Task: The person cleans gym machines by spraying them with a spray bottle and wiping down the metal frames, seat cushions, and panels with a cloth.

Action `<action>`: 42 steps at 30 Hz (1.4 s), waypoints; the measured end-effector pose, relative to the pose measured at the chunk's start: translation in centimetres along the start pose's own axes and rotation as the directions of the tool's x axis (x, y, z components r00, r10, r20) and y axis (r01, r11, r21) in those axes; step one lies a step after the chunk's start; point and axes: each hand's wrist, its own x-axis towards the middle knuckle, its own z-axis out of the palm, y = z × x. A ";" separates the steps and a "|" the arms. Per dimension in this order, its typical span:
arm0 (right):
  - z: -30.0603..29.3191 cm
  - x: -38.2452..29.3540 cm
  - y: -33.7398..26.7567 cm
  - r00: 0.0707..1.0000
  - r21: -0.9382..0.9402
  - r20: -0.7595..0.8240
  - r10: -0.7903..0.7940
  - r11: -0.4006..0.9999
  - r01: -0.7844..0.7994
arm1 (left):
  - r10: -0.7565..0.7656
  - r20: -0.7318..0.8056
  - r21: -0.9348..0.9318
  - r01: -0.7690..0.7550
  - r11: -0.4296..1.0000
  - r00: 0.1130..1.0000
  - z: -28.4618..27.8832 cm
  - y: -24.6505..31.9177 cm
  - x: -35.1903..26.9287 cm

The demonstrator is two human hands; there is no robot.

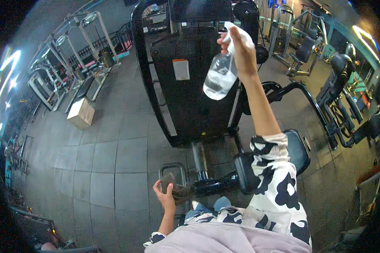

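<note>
My right hand is raised in front of a black gym machine's weight-stack cover. It grips the white trigger head of a clear spray bottle, which is partly filled and hangs tilted. Low down at the left, my left hand holds a dark, flat item, perhaps a cloth; its lower part blurs into the dark background. A black padded roller and a dark seat pad of the machine lie near my right sleeve.
A metal post rises at the machine's base, beside a looped frame on the tiled rubber floor. A wooden box stands at the left near cable machines. A curved black machine arm reaches across the right, with more seated machines behind.
</note>
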 end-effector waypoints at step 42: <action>-7.0 -24.1 8.3 0.472 -0.279 0.806 0.357 0.933 -0.228 | -0.174 0.647 0.497 -0.238 0.834 0.742 14.2 4.3 -1.9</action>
